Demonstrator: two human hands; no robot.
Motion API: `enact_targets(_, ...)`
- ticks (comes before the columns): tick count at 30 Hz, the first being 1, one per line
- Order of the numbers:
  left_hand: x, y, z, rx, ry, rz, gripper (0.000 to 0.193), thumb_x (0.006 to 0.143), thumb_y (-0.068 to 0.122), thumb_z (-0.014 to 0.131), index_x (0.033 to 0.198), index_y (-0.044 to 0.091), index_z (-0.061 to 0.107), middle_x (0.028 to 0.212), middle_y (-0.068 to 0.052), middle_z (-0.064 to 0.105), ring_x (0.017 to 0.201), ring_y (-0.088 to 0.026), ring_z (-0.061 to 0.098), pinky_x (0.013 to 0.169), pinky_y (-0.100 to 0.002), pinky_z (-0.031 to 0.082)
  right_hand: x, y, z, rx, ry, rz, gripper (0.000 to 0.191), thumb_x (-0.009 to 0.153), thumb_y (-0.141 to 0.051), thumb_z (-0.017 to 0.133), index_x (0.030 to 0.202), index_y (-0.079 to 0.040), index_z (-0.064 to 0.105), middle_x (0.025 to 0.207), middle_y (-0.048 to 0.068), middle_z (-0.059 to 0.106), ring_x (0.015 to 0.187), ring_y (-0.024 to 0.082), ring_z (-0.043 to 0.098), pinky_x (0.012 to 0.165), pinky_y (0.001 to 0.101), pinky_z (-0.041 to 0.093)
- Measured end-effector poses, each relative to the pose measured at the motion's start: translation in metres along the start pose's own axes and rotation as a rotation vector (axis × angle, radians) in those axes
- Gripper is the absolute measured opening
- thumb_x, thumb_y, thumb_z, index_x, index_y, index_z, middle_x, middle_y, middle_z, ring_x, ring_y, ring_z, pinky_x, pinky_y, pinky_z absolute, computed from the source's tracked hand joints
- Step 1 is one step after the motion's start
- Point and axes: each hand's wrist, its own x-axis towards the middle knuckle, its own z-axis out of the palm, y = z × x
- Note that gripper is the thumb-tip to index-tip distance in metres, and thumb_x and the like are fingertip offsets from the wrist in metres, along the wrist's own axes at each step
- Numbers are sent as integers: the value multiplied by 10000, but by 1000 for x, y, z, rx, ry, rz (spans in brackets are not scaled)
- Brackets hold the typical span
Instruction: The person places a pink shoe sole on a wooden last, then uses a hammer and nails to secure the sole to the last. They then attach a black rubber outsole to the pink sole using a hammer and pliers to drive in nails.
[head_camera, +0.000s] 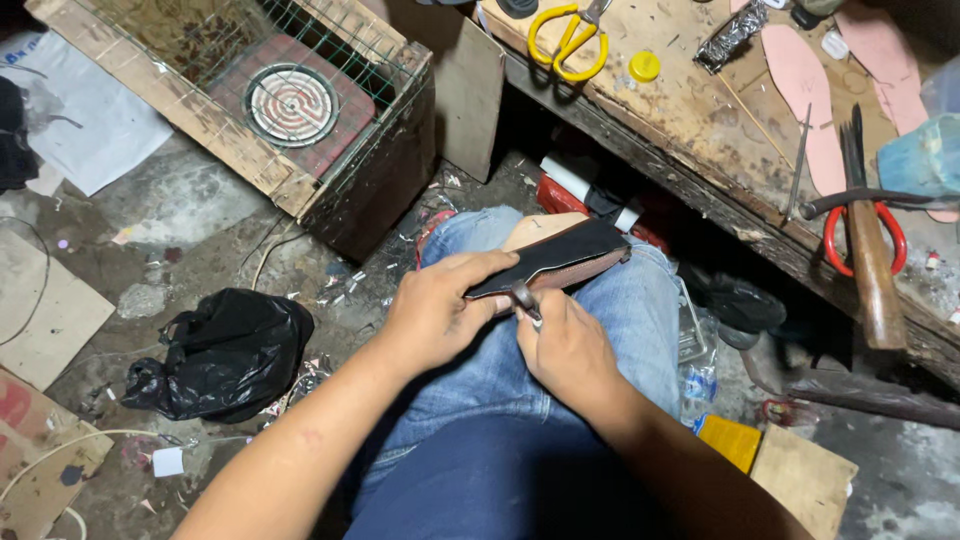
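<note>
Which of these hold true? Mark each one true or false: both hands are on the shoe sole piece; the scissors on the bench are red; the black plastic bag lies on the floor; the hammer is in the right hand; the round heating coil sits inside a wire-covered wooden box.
1. Both hands are on the shoe sole piece. True: the left hand grips it, and the right hand works at its edge with a small tool.
2. The scissors are red. False: yellow handles.
3. The black plastic bag lies on the floor. True.
4. The hammer is in the right hand. False: it lies on the bench.
5. The heating coil sits inside a wire-covered wooden box. True.
</note>
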Motion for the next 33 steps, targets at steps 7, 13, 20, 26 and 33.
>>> enact_targets(7,8,-10,-4,70,-100,103,373,855,133,732,1224,102,687,1348,-89,675,1137,-320,679,930,-393,554,-7,15,-34,957,-786,619,361,937,-179,598,1262,-27,555,1026,161,703,893,361,689,825,419,535)
enact_targets(13,4,-5,2,115,-94,98,403,811,115,735,1210,103,686,1329,-69,684,1118,-307,687,894,-396,562,2,5,-53,332,-659,412,371,928,-260,599,1229,-46,567,1013,144,722,959,296,709,879,378,544)
enact_targets(20,-8,1,8,198,-54,203,381,810,80,706,1191,104,692,1346,-89,681,1087,-306,714,864,-390,581,2,-6,-63,292,-588,376,385,931,-252,596,1236,-22,543,1031,216,702,996,390,679,870,440,513)
enact_targets(26,6,-15,0,-1,-34,30,358,833,221,797,1165,105,729,1180,-97,750,970,-276,746,819,-352,586,-6,-5,-20,82,-265,333,265,954,-249,600,1067,-15,549,859,249,688,820,463,661,740,545,506)
enact_targets(33,23,-38,3,-169,-120,-113,384,825,204,778,1189,97,723,1142,-90,780,888,-183,780,737,-298,602,-1,6,10,-11,-57,120,247,948,-178,620,1048,12,499,812,253,650,748,465,640,681,564,493)
